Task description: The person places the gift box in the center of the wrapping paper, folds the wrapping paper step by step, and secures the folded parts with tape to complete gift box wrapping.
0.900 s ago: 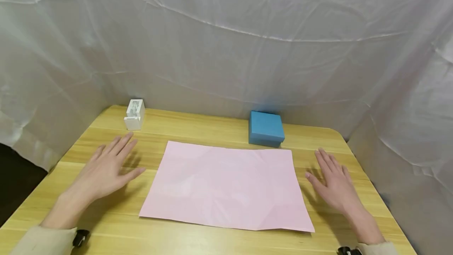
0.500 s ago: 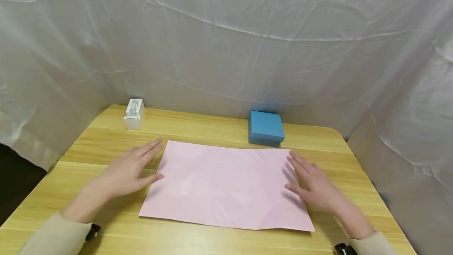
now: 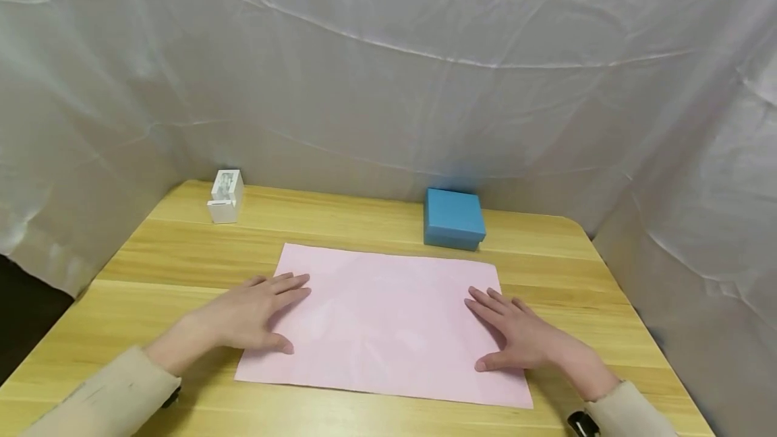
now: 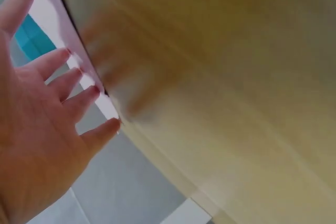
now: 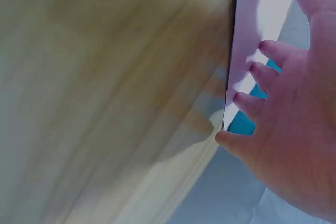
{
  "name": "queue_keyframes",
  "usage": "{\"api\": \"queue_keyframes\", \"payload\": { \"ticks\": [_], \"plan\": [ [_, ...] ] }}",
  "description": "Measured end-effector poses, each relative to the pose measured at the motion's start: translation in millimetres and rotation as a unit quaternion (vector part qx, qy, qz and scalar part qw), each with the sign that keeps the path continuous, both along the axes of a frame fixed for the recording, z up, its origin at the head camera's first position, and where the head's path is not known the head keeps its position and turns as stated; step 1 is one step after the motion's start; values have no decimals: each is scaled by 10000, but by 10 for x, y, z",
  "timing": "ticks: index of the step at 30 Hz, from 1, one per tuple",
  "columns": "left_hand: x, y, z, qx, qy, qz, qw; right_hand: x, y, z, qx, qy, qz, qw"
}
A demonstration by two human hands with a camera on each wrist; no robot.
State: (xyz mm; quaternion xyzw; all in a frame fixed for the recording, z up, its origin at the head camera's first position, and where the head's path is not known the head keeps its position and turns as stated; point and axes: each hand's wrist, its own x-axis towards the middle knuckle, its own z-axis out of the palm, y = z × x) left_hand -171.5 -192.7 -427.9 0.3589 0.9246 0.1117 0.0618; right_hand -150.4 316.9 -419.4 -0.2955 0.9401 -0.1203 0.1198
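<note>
A sheet of pink paper (image 3: pixel 388 329) lies flat across the middle of the wooden table. On its left edge rests my left hand (image 3: pixel 255 312), fingers spread and fairly straight, fingertips on the paper. My right hand (image 3: pixel 516 332) touches the paper's right edge in much the same way, thumb toward the near side. Both wrist views show the fingertips of the left hand (image 4: pixel 47 108) and the right hand (image 5: pixel 289 98) along the paper's border. Neither hand grips anything.
A blue lidded box (image 3: pixel 454 218) stands behind the paper, right of centre. At the back left is a small white box (image 3: pixel 226 196) with a clear window. Grey cloth (image 3: pixel 388 86) hangs around the wooden table (image 3: pixel 340 417).
Both hands have moved inward from beside the paper and come down onto its left and right edges. The paper has flattened and shifted slightly; the boxes stay in place.
</note>
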Motion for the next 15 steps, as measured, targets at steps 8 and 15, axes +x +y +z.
{"api": "queue_keyframes", "payload": {
  "ticks": [8, 15],
  "plan": [
    [-25, -210, 61, -25, -198, 278, 9994, -85, -216, 11, -163, -503, -21, 9986],
    [-14, -320, 88, 53, -327, 409, 9986, -157, -306, -24, 0, -543, -43, 9985]
  ]
}}
